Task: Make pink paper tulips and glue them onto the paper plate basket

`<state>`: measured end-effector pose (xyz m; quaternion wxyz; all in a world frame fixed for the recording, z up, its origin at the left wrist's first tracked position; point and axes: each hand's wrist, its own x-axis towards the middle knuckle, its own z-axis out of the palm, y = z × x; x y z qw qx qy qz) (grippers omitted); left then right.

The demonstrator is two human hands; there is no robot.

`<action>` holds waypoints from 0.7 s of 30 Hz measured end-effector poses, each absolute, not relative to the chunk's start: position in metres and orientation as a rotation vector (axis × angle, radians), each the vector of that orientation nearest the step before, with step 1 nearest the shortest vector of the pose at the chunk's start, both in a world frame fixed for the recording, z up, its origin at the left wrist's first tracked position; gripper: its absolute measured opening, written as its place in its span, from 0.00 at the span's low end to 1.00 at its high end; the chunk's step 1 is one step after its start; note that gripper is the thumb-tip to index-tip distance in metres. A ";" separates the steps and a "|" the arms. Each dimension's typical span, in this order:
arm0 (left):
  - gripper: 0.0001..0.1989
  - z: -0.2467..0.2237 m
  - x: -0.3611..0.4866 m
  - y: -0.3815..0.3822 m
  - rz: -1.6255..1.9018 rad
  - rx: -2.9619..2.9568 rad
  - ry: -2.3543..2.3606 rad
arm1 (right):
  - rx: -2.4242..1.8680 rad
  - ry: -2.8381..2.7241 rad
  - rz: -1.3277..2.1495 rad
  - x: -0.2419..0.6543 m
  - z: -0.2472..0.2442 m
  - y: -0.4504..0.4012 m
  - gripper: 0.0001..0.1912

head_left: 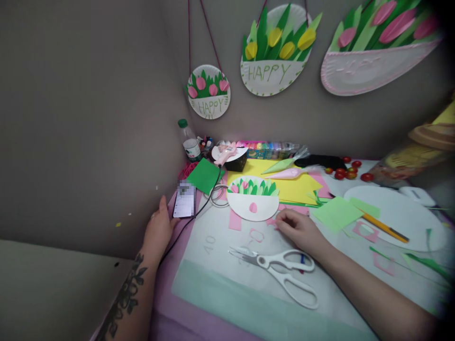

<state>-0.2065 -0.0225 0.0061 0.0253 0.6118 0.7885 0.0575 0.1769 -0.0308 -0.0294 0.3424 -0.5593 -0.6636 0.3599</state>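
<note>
My left hand (160, 226) rests at the table's left edge beside a lit phone (184, 200), its fingers apart and holding nothing. The fingers of my right hand (294, 228) are pinched on a small pink paper piece (271, 221) just right of the paper plate craft (253, 206). That craft has green paper leaves, pink tulips along its top and one pink petal shape on its white front. White-handled scissors (263, 260) lie open below it. A pink strip (235, 220) and a pink cut-out frame (256, 235) lie near the craft.
A bottle (191, 146), green paper (205, 174), yellow sheets (249, 166) and cherry tomatoes (340, 174) sit at the back. On the right are light green paper (337, 214), a white oval (419, 218) and an orange pen (386, 226). A cable crosses near my left hand.
</note>
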 end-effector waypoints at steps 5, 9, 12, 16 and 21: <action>0.30 0.013 -0.200 -0.026 0.025 1.934 2.616 | -1.449 -1.726 0.922 0.177 -0.029 -0.031 0.10; 0.30 0.014 -0.190 -0.027 0.222 2.073 2.489 | -1.444 -1.728 0.912 0.176 -0.028 -0.031 0.10; 0.32 0.009 -0.179 -0.026 0.337 2.146 2.372 | -1.441 -1.725 0.914 0.176 -0.029 -0.031 0.10; 0.34 0.003 -0.171 -0.022 0.310 2.124 2.435 | -1.442 -1.715 0.916 0.176 -0.031 -0.031 0.09; 0.33 0.005 -0.174 -0.020 0.304 2.008 2.528 | -1.442 -1.722 0.918 0.176 -0.031 -0.030 0.09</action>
